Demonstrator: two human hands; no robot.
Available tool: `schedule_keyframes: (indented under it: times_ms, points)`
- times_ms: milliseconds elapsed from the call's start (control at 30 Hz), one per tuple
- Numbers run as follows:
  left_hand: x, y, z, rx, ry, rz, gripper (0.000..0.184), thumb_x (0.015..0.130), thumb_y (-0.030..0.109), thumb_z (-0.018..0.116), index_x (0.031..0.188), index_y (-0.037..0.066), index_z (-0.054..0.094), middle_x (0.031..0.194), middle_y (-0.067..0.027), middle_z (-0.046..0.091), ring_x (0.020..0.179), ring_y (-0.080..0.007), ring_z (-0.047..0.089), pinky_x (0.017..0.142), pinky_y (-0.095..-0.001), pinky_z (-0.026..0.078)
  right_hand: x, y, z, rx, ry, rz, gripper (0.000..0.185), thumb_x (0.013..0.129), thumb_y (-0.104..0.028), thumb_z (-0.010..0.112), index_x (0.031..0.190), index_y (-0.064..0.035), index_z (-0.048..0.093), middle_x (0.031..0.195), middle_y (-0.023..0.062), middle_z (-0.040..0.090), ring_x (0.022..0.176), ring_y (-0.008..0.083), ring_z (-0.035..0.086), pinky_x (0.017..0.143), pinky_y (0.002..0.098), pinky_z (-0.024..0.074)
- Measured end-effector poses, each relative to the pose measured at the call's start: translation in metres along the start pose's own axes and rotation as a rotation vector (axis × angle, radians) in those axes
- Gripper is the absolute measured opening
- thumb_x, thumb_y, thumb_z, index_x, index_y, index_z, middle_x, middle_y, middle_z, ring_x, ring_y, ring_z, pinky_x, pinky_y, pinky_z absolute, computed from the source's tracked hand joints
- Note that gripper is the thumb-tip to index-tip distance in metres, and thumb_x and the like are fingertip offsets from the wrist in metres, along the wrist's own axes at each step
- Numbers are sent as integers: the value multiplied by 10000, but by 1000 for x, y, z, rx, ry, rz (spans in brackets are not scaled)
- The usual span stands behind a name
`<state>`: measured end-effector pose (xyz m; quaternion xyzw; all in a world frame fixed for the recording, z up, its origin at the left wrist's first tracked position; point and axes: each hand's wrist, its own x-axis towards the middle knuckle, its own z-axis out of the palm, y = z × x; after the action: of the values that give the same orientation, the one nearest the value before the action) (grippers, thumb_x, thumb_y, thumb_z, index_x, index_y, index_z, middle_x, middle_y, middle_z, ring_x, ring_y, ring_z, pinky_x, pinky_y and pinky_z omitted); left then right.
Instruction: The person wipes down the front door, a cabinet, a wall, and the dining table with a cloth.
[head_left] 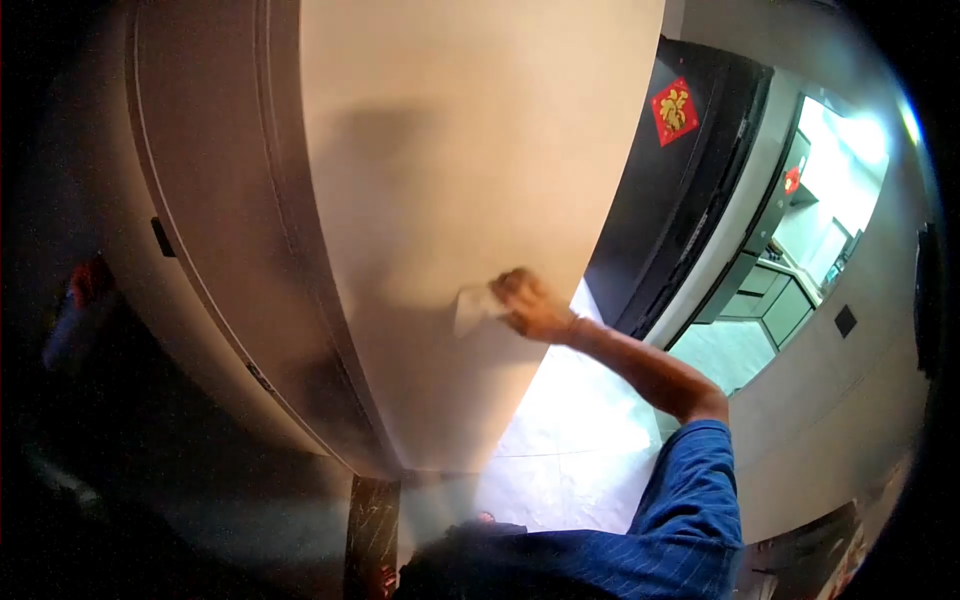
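The right grip (pixel 535 308) holds a pale piece (pixel 472 311) at the wall (pixel 480 150)

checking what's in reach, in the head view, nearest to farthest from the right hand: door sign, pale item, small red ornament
1. Pale item, at the right hand
2. Door sign, up to the right
3. Small red ornament, farther right

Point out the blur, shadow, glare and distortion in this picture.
Head view: the right hand and the pale piece in its grip are blurred; a soft shadow falls on the wall, whose edges bow; glare washes out the floor and the top-right light; the corners go black.
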<state>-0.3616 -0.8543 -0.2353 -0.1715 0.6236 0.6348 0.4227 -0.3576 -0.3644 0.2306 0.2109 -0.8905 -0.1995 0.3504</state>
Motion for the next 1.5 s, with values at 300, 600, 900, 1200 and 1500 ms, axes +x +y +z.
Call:
schedule_keyframes:
  times_ms: [300, 600, 900, 1200, 1500]
  points:
    - [-6, -3, 8, 10, 1, -31, 322, 921, 390, 461, 774, 109, 520, 714, -42, 527, 609, -205, 528, 509, -365, 404, 105, 153, -181, -697, 684, 213, 359, 846, -145, 668, 1203, -117, 645, 1006, 191, 592, 938, 339, 524, 814, 446, 380]
    - [-10, 3, 13, 2, 0, -58, 332, 926, 411, 449, 797, 113, 517, 730, -37, 528, 618, -203, 532, 511, -365, 408, -16, 53, -55, -178, 553, 382, 419, 881, -35, 595, 1292, -9, 520, 1385, 300, 402, 1252, 442, 432, 1066, 483, 335]
    - [-17, -6, 11, -33, 28, -75, 344, 931, 432, 437, 819, 117, 514, 746, -32, 528, 628, -202, 536, 513, -364, 412, -92, -52, 61, 248, 490, 999, 310, 916, -69, 503, 1221, -17, 503, 1427, 333, 356, 1345, 510, 308, 1116, 564, 224]
    - [-47, -51, -5, -217, 78, -70, 357, 935, 453, 426, 841, 120, 511, 762, -27, 529, 637, -200, 540, 515, -363, 416, 151, 102, -109, -538, 721, 497, 472, 883, -111, 559, 1349, -51, 507, 1380, 272, 455, 1363, 463, 314, 1106, 577, 204]
    - [-72, -103, -13, -390, 79, -39, 371, 940, 475, 414, 863, 124, 507, 778, -22, 529, 647, -198, 544, 517, -362, 420, 263, 20, -29, -245, 271, 85, 599, 863, -305, 633, 1385, -68, 459, 1450, 217, 394, 1365, 411, 312, 1102, 540, 261]
